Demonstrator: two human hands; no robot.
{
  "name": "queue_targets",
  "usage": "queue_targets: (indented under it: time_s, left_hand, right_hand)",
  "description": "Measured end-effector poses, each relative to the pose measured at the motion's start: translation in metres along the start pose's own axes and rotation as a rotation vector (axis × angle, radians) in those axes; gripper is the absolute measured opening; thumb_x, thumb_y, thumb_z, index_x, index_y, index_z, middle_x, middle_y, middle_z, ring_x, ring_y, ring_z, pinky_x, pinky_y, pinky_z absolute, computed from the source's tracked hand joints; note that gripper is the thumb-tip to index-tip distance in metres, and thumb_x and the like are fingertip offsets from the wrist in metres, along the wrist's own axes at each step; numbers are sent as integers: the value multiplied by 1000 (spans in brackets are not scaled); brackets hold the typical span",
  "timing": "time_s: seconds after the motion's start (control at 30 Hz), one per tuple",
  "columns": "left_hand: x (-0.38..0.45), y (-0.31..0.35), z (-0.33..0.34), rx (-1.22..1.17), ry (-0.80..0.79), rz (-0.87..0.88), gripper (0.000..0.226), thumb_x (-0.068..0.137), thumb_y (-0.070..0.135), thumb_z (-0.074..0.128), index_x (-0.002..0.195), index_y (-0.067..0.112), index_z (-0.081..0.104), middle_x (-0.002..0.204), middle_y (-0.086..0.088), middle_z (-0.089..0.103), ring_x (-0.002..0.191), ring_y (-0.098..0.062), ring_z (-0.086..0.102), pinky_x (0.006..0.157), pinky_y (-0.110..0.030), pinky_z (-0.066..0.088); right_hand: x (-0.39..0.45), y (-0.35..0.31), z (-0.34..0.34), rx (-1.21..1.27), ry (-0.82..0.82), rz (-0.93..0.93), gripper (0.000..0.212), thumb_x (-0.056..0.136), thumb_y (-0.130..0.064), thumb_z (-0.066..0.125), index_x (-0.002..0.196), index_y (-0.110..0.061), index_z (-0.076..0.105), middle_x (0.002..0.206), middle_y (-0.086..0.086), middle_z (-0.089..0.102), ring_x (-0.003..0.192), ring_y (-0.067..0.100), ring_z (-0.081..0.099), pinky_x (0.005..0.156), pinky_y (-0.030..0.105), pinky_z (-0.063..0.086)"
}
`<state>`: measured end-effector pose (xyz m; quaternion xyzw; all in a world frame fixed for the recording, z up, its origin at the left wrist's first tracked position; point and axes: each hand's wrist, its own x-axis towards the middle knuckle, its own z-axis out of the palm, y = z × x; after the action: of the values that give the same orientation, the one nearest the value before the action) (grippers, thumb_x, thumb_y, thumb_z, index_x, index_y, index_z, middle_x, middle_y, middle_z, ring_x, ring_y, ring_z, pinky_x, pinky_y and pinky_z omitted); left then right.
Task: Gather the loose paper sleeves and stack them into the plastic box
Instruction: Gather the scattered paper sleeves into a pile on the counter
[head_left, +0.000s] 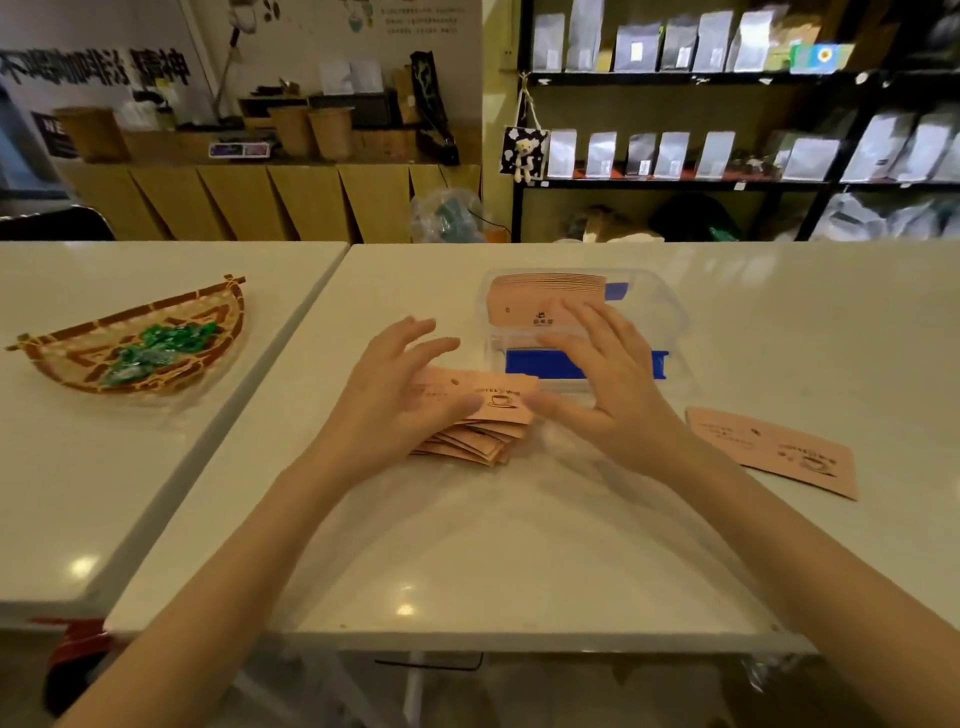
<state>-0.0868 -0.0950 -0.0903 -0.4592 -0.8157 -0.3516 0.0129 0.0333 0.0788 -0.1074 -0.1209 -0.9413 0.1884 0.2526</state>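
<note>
**Both hands at the loose pile of sleeves**

My left hand (400, 387) rests on a fanned pile of pink paper sleeves (480, 421) lying on the white desk (467, 545) just in front of me. The fingers are spread wide and lifted a little, while the thumb presses down on the top sleeve next to its printed coffee cup. I am not gripping anything with it, only pinning the pile flat.

My right hand (597, 384) sits just to the right of the same pile, open, fingers splayed and reaching forward over the near edge of the clear plastic box (670, 312). Its thumb points toward the pile's right end; whether it touches the paper I cannot tell.

The box stands just beyond the pile. A neat stack of pink sleeves (540, 301) already lies in its far half, and a blue clip (540, 364) shows along its near side.

One more pink paper sleeve (774, 449) lies alone and flat on the desk off to my right, well apart from the pile.

On the neighbouring desk to my left is a woven bamboo basket (140, 343) holding green-wrapped sweets (161, 348).
</note>
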Motion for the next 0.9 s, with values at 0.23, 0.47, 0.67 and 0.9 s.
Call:
queue_targets:
  time_s: [0.23,0.47,0.67,0.9]
  left_hand:
    - [15,79,46,-265,-223,176,63,70,52,59,128,36,39,117,25,47,109,8,38,89,-12,29]
    - [35,127,125,-140,-515,269,78,73,46,64,137,28,23,147,6,32,130,-11,31,100,-25,26]
    - [45,127,158,-40,-511,298,78,73,39,66,136,19,25,143,-5,35,129,-19,33,105,-31,27]
    - [48,121,164,-52,-485,255,74,74,35,66,135,16,28,140,-7,42,125,-20,40,102,-29,30]
  right_hand:
    - [-48,51,-63,98,60,201,53,77,-48,57,125,-30,46,133,-7,50,124,13,40,106,35,29]
    - [-115,99,-94,-2,-48,404,58,78,-47,59,130,-27,42,146,-3,34,134,13,25,111,40,24]
    - [-132,125,-105,-180,-126,486,83,66,-63,51,136,-21,34,151,3,26,139,21,16,112,39,15]
    - [-131,132,-104,-183,-121,509,66,73,-55,59,129,-23,44,148,5,31,137,22,19,109,39,15]
